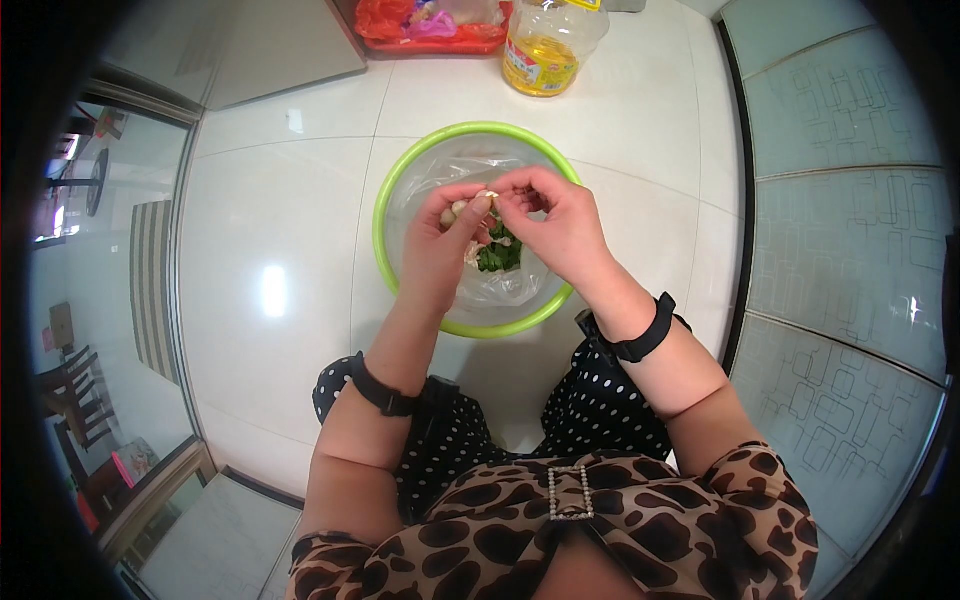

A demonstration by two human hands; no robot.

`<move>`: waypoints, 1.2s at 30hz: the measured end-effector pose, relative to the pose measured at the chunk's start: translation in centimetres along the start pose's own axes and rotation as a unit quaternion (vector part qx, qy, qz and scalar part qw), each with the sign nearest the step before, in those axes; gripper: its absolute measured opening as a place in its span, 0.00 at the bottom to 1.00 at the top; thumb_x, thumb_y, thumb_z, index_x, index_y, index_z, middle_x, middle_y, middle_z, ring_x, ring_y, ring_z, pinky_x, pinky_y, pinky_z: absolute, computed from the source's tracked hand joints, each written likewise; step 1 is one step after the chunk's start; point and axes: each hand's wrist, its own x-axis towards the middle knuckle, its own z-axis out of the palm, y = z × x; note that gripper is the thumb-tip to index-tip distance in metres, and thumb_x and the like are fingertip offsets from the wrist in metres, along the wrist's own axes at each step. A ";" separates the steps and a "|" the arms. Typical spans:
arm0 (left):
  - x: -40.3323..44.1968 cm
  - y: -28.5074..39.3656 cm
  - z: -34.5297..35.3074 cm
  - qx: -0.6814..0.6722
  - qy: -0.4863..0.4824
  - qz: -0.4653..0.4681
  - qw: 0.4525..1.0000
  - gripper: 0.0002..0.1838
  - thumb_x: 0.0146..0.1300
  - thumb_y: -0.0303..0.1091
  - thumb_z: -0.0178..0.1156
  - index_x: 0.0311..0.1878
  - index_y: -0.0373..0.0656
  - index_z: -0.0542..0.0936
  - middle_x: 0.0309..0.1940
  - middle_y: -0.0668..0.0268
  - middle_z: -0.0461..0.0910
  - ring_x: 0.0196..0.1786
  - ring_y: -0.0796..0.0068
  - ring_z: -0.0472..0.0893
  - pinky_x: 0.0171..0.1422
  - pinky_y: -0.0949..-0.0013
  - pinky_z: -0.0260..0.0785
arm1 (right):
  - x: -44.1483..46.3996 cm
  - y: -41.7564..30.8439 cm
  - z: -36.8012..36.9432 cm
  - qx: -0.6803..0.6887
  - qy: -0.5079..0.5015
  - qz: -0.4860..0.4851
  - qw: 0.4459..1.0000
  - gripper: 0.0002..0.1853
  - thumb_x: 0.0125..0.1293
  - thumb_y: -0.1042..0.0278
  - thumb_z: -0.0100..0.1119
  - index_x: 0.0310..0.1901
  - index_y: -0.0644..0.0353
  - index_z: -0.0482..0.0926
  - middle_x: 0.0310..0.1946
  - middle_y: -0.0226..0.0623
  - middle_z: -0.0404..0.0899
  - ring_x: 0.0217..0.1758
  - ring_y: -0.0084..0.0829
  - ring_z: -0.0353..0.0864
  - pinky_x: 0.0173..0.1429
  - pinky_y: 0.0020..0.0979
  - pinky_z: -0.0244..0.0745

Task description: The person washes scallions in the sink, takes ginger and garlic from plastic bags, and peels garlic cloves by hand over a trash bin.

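My left hand (440, 235) is curled above a green-rimmed basin (383, 215), with several pale garlic cloves (459, 208) against its fingers. Between its thumb and forefinger sits another whitish garlic clove (488, 196). The fingertips of my right hand (550, 220) meet the left ones there and pinch at this clove. A clear plastic bag (505, 290) lines the basin. Inside, below my hands, lie dark green leaves (500, 257) and pale scraps (471, 250), partly covered by my fingers.
Beyond the basin stands a large bottle of yellow oil (543, 60). Beside it is a red tray (430, 42) with colored plastic bags. Patterned cabinet fronts (840, 250) run along the right, and a glass sliding door (185, 280) along the left. The basin rests on the tiled floor (270, 230).
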 end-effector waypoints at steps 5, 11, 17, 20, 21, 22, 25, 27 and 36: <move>-0.3 0.2 -0.1 0.088 -0.006 0.016 0.996 0.10 0.61 0.29 0.59 0.45 0.39 0.76 0.29 0.69 0.78 0.29 0.83 0.75 0.34 0.80 0.68 | 0.0 -0.1 -0.4 -0.057 -0.050 0.028 0.997 0.05 0.54 0.80 0.60 0.33 0.64 0.76 0.25 0.28 0.77 0.28 0.15 0.74 0.35 0.19 0.72; -0.4 0.1 -0.6 0.110 -0.030 -0.012 0.993 0.08 0.62 0.28 0.58 0.44 0.38 0.76 0.27 0.69 0.77 0.28 0.83 0.74 0.33 0.80 0.68 | -0.1 1.6 0.5 -0.079 -0.032 -0.003 0.996 0.09 0.48 0.74 0.63 0.24 0.63 0.71 0.18 0.38 0.75 0.21 0.28 0.76 0.27 0.27 0.70; -0.5 -0.2 -1.1 0.192 -0.030 -0.040 0.980 0.06 0.62 0.27 0.56 0.41 0.37 0.75 0.24 0.69 0.76 0.25 0.84 0.72 0.30 0.80 0.66 | -0.2 1.3 0.6 -0.189 -0.061 -0.064 0.978 0.08 0.46 0.76 0.60 0.23 0.63 0.69 0.20 0.43 0.74 0.24 0.41 0.76 0.27 0.34 0.70; -0.7 0.1 -1.4 0.234 -0.052 -0.066 0.969 0.08 0.63 0.29 0.55 0.43 0.36 0.74 0.26 0.69 0.75 0.28 0.84 0.72 0.33 0.80 0.65 | -0.1 2.8 0.5 -0.251 -0.047 -0.134 0.957 0.04 0.48 0.77 0.56 0.23 0.63 0.70 0.23 0.43 0.76 0.27 0.43 0.77 0.30 0.38 0.71; -0.7 0.7 -1.3 0.250 -0.068 -0.090 0.962 0.08 0.64 0.29 0.55 0.43 0.36 0.74 0.26 0.69 0.75 0.28 0.83 0.72 0.34 0.80 0.66 | -0.1 3.0 0.3 -0.251 -0.044 -0.131 0.958 0.04 0.48 0.77 0.56 0.23 0.63 0.70 0.23 0.43 0.76 0.27 0.43 0.77 0.30 0.38 0.71; -0.9 1.0 -1.4 0.266 -0.084 -0.115 0.953 0.08 0.64 0.30 0.55 0.43 0.36 0.74 0.27 0.69 0.75 0.29 0.83 0.72 0.34 0.79 0.66 | -0.2 3.2 0.2 -0.234 -0.071 -0.109 0.964 0.02 0.49 0.78 0.54 0.24 0.62 0.71 0.24 0.43 0.76 0.28 0.43 0.77 0.31 0.38 0.71; -0.6 0.7 -2.1 0.187 -0.021 -0.161 0.969 0.10 0.65 0.31 0.54 0.46 0.37 0.75 0.30 0.68 0.76 0.30 0.83 0.73 0.37 0.79 0.67 | 0.0 3.7 -0.2 -0.210 -0.115 -0.075 0.968 0.02 0.50 0.78 0.53 0.25 0.61 0.74 0.26 0.43 0.77 0.29 0.44 0.77 0.34 0.38 0.72; -0.6 0.9 -2.2 0.154 -0.021 -0.163 0.974 0.11 0.65 0.32 0.54 0.48 0.38 0.74 0.33 0.68 0.77 0.31 0.83 0.73 0.38 0.80 0.68 | 0.0 4.3 -0.2 -0.205 -0.135 -0.062 0.968 0.03 0.50 0.78 0.53 0.26 0.60 0.76 0.26 0.43 0.77 0.30 0.44 0.77 0.34 0.38 0.72; -0.5 0.9 -1.6 0.059 -0.017 -0.110 0.992 0.13 0.64 0.32 0.56 0.50 0.40 0.74 0.37 0.68 0.78 0.37 0.83 0.75 0.41 0.79 0.68 | 0.3 3.5 -0.1 -0.046 -0.094 0.092 0.990 0.04 0.57 0.72 0.59 0.31 0.63 0.78 0.24 0.32 0.79 0.28 0.22 0.77 0.35 0.23 0.72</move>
